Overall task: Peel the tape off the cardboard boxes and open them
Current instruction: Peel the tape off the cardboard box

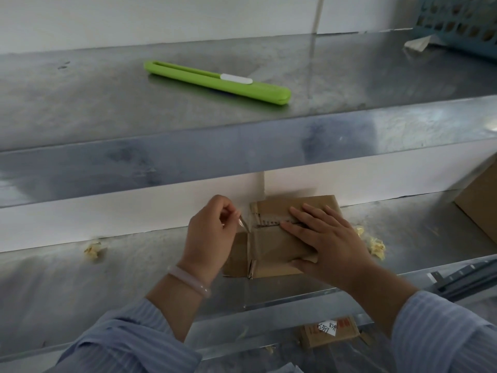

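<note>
A small flat brown cardboard box (271,246) lies on the lower metal shelf (134,278), against the white back panel. My left hand (212,238) pinches a thin strip of clear tape (244,223) that rises from the box's left seam. My right hand (325,238) lies flat on the box's right part, fingers straight and pressing it down, thumb at the near edge. The torn seam shows a jagged line beside my right fingertips.
A green utility knife (217,82) lies on the upper metal shelf (349,76). A blue plastic basket (462,22) stands at the upper right. Crumpled tape scraps (375,246) (92,249) lie on the lower shelf. Another cardboard box (481,200) sits at the right edge; a labelled box (329,332) lies below.
</note>
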Demonstrator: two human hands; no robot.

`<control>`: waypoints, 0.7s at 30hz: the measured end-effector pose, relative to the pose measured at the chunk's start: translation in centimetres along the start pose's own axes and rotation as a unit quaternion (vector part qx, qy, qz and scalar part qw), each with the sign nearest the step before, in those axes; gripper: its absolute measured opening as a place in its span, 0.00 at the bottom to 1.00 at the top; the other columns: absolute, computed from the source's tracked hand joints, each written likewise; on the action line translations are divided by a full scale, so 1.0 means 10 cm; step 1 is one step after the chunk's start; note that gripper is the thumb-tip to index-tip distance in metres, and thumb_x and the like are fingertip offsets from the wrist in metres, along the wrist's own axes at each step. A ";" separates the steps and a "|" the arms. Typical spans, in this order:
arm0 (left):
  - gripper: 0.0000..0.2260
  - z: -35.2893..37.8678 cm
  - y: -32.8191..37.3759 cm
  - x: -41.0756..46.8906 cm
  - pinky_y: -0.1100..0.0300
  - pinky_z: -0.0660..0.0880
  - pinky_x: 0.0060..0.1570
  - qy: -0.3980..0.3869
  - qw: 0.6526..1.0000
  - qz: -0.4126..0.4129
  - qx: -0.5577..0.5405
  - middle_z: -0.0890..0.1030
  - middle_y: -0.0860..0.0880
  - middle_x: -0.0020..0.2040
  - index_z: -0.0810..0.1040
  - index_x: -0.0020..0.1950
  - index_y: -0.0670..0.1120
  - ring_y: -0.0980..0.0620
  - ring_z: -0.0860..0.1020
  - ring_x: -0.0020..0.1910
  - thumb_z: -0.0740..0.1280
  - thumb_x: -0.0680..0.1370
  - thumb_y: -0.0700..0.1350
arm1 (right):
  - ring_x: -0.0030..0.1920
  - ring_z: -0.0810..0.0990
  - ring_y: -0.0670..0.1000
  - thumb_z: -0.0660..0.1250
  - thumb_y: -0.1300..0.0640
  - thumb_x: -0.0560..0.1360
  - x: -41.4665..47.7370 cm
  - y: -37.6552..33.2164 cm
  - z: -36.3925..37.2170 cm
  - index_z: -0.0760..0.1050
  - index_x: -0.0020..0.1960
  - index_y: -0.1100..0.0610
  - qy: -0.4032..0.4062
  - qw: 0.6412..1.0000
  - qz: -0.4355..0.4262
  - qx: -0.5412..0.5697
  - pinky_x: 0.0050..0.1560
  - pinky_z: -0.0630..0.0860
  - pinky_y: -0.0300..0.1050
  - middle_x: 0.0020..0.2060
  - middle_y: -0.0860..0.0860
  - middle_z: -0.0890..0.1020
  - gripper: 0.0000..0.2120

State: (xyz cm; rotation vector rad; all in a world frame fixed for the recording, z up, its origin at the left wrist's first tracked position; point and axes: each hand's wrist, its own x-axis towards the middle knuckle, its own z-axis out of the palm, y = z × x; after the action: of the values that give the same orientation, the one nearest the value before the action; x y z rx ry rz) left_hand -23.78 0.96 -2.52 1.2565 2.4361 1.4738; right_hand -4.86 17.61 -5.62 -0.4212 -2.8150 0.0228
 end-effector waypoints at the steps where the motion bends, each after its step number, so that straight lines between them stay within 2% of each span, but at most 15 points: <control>1: 0.03 0.01 0.01 -0.04 0.53 0.79 0.41 0.005 0.999 0.043 0.021 0.81 0.53 0.40 0.74 0.44 0.48 0.56 0.80 0.40 0.65 0.77 0.45 | 0.73 0.67 0.51 0.63 0.31 0.67 0.01 0.00 0.00 0.68 0.72 0.40 0.000 1.000 0.001 0.000 0.74 0.59 0.55 0.73 0.45 0.69 0.35; 4: 0.08 0.02 -0.06 -0.15 0.59 0.76 0.46 -0.033 0.979 0.172 0.107 0.80 0.53 0.45 0.79 0.49 0.48 0.56 0.78 0.45 0.61 0.79 0.46 | 0.73 0.67 0.51 0.62 0.30 0.67 0.03 0.01 -0.01 0.67 0.72 0.40 -0.001 1.000 0.000 0.000 0.73 0.60 0.55 0.73 0.45 0.70 0.35; 6: 0.10 0.00 -0.15 -0.22 0.66 0.73 0.51 -0.080 0.964 0.220 0.126 0.80 0.55 0.49 0.82 0.53 0.49 0.59 0.77 0.48 0.61 0.79 0.47 | 0.73 0.68 0.51 0.61 0.30 0.67 0.04 0.02 -0.01 0.67 0.72 0.40 -0.004 1.000 0.003 0.002 0.73 0.60 0.55 0.72 0.45 0.70 0.35; 9: 0.10 -0.02 -0.20 -0.29 0.72 0.70 0.53 -0.102 0.978 0.174 0.060 0.79 0.58 0.51 0.83 0.54 0.49 0.64 0.76 0.51 0.64 0.79 0.47 | 0.73 0.68 0.50 0.61 0.30 0.66 0.07 0.01 -0.01 0.67 0.72 0.39 -0.010 1.000 0.012 0.008 0.73 0.61 0.54 0.72 0.44 0.70 0.35; 11: 0.07 0.02 -0.19 -0.29 0.71 0.73 0.50 -0.088 0.989 0.119 0.015 0.78 0.58 0.49 0.83 0.52 0.50 0.64 0.77 0.49 0.69 0.76 0.43 | 0.73 0.68 0.50 0.61 0.30 0.66 0.07 0.02 -0.01 0.67 0.72 0.39 -0.011 1.000 0.012 0.011 0.73 0.61 0.54 0.72 0.44 0.70 0.36; 14: 0.16 0.05 -0.13 -0.24 0.71 0.75 0.47 -0.096 0.994 0.020 -0.036 0.77 0.57 0.52 0.78 0.56 0.52 0.63 0.79 0.46 0.74 0.72 0.39 | 0.73 0.68 0.50 0.63 0.30 0.65 0.05 0.01 -0.01 0.69 0.71 0.39 -0.003 1.000 0.013 0.022 0.73 0.63 0.55 0.72 0.44 0.70 0.36; 15: 0.15 0.06 -0.12 -0.23 0.73 0.74 0.47 -0.103 0.994 0.008 -0.023 0.78 0.58 0.50 0.79 0.56 0.52 0.64 0.79 0.45 0.74 0.72 0.40 | 0.72 0.68 0.49 0.64 0.31 0.65 0.04 0.00 -0.01 0.70 0.70 0.39 0.003 0.999 0.016 0.029 0.73 0.63 0.55 0.71 0.43 0.71 0.35; 18: 0.06 0.05 -0.07 -0.22 0.75 0.71 0.43 -0.093 0.995 0.027 0.037 0.78 0.61 0.40 0.83 0.47 0.50 0.64 0.78 0.41 0.74 0.72 0.41 | 0.72 0.69 0.49 0.64 0.31 0.64 0.01 -0.02 -0.03 0.72 0.69 0.39 0.015 0.999 0.015 0.042 0.72 0.64 0.55 0.71 0.43 0.72 0.34; 21: 0.04 0.06 -0.05 -0.25 0.71 0.70 0.40 -0.093 0.991 0.063 0.073 0.77 0.59 0.38 0.79 0.43 0.49 0.61 0.75 0.38 0.71 0.74 0.40 | 0.72 0.68 0.48 0.64 0.30 0.64 -0.03 -0.02 -0.04 0.71 0.69 0.39 0.011 0.999 0.006 0.049 0.72 0.64 0.54 0.71 0.42 0.71 0.35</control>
State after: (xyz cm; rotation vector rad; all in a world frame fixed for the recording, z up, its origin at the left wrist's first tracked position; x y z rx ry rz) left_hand -22.10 -0.31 -4.11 1.5264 2.4192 1.1592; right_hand -4.56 17.33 -5.29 -0.4139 -2.7760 0.1561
